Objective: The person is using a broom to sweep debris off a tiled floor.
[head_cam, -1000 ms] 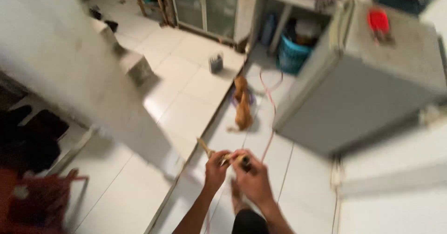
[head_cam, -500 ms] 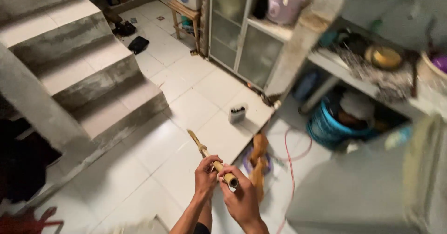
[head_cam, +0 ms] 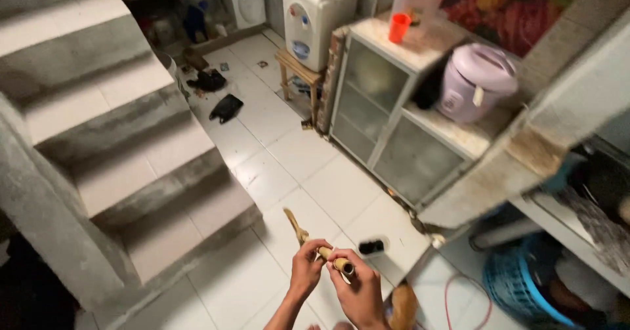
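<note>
We grip a slender tan bamboo stick (head_cam: 314, 245) in our left hand (head_cam: 307, 269) and right hand (head_cam: 359, 287). Below lie white floor tiles (head_cam: 275, 146), with grey concrete stairs (head_cam: 125, 140) to the left.

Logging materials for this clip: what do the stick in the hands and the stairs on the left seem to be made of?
The stick, held by the left hand and right hand, looks like bamboo: tan, matte, with a hollow dark end and node-like rings. The stairs look like bare concrete at the risers, grey and rough; the paler treads may be tiled.

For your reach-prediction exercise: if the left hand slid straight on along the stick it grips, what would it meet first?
Only bare stick, then white floor tiles before the concrete steps; left hand has nothing nearer, though depth is unclear.
</note>
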